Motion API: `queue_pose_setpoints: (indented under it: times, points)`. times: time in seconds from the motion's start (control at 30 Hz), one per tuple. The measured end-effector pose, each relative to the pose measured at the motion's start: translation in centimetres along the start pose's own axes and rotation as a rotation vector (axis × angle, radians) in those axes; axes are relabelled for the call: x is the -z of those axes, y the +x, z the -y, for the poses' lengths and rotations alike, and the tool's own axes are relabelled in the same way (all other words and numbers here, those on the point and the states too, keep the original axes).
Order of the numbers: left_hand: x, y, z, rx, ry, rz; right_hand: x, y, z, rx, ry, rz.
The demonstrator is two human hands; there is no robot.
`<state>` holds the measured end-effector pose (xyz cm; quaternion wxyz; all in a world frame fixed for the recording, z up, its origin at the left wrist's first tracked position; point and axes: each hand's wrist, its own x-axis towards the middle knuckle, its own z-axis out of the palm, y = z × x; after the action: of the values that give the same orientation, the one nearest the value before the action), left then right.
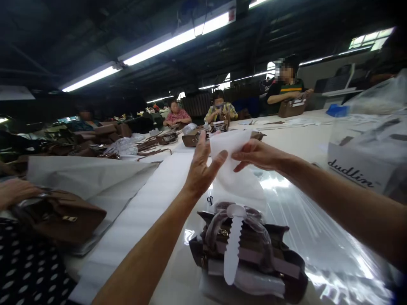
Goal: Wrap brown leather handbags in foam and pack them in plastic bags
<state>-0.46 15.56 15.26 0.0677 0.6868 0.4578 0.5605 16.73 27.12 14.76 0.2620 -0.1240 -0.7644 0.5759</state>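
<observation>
Between my two hands, a thin white translucent sheet (231,142) is held up above the table; I cannot tell if it is foam or paper. My left hand (203,165) has its thumb over the near side of the sheet, fingers upright behind its left edge. At the right edge, my right hand (256,154) pinches it between thumb and fingers. Below them stands a brown handbag (254,254), its handles wrapped in clear plastic. A white wavy-edged strip (233,250) hangs from the handles down its front.
White foam sheets (136,216) lie left, clear plastic sheets (305,212) right. A co-worker's hand (19,192) touches another brown bag (70,216) at far left. A white lettered box (352,169) stands right. Several people sit across the table among bags and straps.
</observation>
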Motion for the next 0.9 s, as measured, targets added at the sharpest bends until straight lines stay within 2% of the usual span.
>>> queue_pose_setpoints:
  times: [0.07,0.1,0.13,0.2,0.27,0.3,0.37,0.47,0.57,0.63,0.7,0.8,0.87,0.9]
  points:
    - [1.4,-3.9,-2.4,-0.171,0.224,-0.157,-0.2,-1.7,-0.2,0.062,-0.167,-0.016]
    - [1.9,-6.2,-3.3,-0.235,0.271,-0.171,-0.3,-2.6,-0.5,0.085,-0.283,-0.021]
    - [2.1,-8.6,-3.9,-0.291,0.291,-0.120,-0.4,-3.4,-0.9,0.101,-0.406,-0.012]
    - [1.9,-13.1,-4.2,-0.319,0.391,0.063,-0.8,-4.7,-1.9,0.132,-0.631,0.031]
    - [0.9,-16.1,-3.8,-0.294,0.512,0.171,-1.6,-5.6,-3.0,0.163,-0.800,0.073]
    - [0.3,-16.9,-3.4,-0.276,0.573,0.185,-2.0,-5.9,-3.4,0.178,-0.865,0.089]
    - [-1.0,-17.4,-2.9,-0.251,0.674,0.118,-2.8,-6.2,-3.8,0.217,-0.933,0.131]
    - [-2.9,-16.3,-2.6,-0.160,0.737,0.009,-3.7,-6.4,-3.6,0.285,-0.913,0.210]
    - [-4.4,-15.0,-2.6,-0.018,0.724,-0.018,-4.1,-6.6,-3.0,0.305,-0.898,0.221]
    - [-4.9,-14.4,-2.5,0.024,0.687,-0.029,-4.4,-6.7,-2.6,0.295,-0.936,0.236]
    - [-4.8,-13.9,-2.4,0.053,0.599,0.000,-4.7,-6.6,-2.2,0.296,-0.988,0.287]
    - [-4.0,-13.6,-2.5,0.162,0.418,0.132,-5.3,-6.6,-1.9,0.342,-1.018,0.338]
    - [-3.8,-13.8,-2.7,0.207,0.369,0.163,-5.6,-7.1,-2.3,0.387,-1.005,0.286]
    - [-4.0,-14.0,-2.7,0.199,0.379,0.128,-5.5,-7.5,-2.8,0.416,-0.992,0.235]
